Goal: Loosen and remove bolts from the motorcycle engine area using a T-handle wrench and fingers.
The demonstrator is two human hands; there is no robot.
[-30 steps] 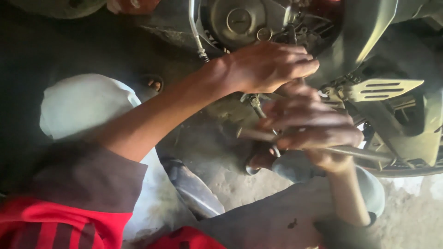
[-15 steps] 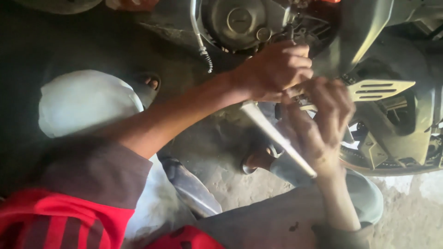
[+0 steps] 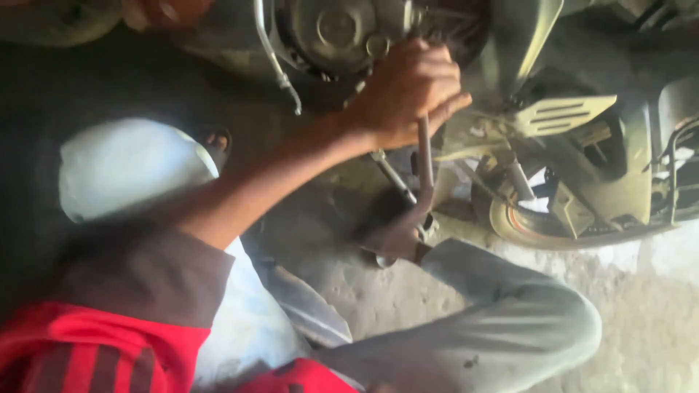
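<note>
Steel and dull, a long rod-like tool (image 3: 424, 156) hung nearly upright beside the motorcycle engine casing (image 3: 331, 33), its upper end wrapped by the fingers of the left hand (image 3: 408, 91), its lower end bending toward the concrete floor (image 3: 641, 320). Nearer the floor, the right hand (image 3: 397, 236) sat blurred below the tool; its grip could not be told. A footrest (image 3: 557, 116) jutted just right.
</note>
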